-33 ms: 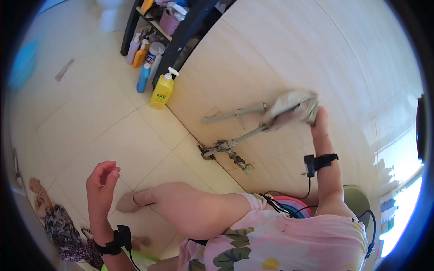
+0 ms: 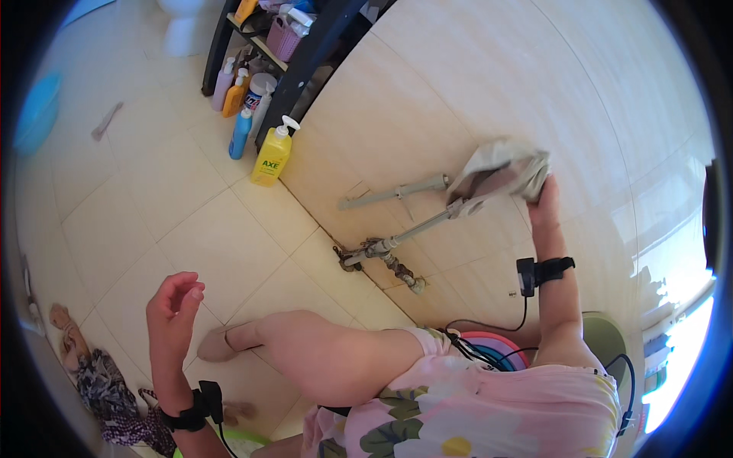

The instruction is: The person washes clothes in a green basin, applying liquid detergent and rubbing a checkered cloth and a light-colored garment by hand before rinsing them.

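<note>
Right hand [image 2: 544,202] clamped on crumpled off-white cloth [image 2: 510,162], at cream tiled wall [image 2: 427,107], by slim grey pipe's [image 2: 420,228] upper end. Left hand [image 2: 172,309] empty, loosely curled, thumb apart from fingers. Cloth handling seems mid-course; nothing visibly finished, remainder unclear.

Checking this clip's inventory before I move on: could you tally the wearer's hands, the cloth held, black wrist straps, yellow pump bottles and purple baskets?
Hands: 2 (left hand, right hand)
Held cloth: 1
Black wrist straps: 2 (left strap, right strap)
Yellow pump bottle: 1
Purple basket: 1
Total: 7
</note>
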The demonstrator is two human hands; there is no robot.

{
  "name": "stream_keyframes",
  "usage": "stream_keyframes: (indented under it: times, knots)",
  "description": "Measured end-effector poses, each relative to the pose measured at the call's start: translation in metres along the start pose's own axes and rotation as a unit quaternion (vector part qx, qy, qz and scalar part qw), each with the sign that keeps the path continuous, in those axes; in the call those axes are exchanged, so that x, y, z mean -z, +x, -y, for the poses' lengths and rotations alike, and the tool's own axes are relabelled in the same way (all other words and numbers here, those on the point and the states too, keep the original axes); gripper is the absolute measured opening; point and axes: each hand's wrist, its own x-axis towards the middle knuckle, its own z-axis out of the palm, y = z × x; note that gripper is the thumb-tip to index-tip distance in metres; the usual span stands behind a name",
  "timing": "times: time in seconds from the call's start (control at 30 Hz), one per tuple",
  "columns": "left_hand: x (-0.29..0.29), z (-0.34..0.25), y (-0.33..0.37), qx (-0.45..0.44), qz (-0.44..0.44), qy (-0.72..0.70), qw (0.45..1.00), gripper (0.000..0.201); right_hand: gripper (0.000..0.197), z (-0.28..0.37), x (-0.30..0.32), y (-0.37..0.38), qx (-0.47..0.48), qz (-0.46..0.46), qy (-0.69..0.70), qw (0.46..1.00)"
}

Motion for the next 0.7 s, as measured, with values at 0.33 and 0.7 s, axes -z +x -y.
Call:
stream_keyframes:
  times: [0.33, 0.7]
  knots:
    - [0.005, -0.024, -0.003, -0.064, -0.053, 0.000, 0.997, 0.032, 0.046, 0.073, -0.203, -0.026, -0.017, 0.403, 0.343, 0.848]
    - [0.081, -0.019, -0.100, -0.145, -0.285, -0.068, 0.945, 0.032, 0.029, 0.003, -0.504, -0.251, -0.158, 0.734, 0.233, 0.618]
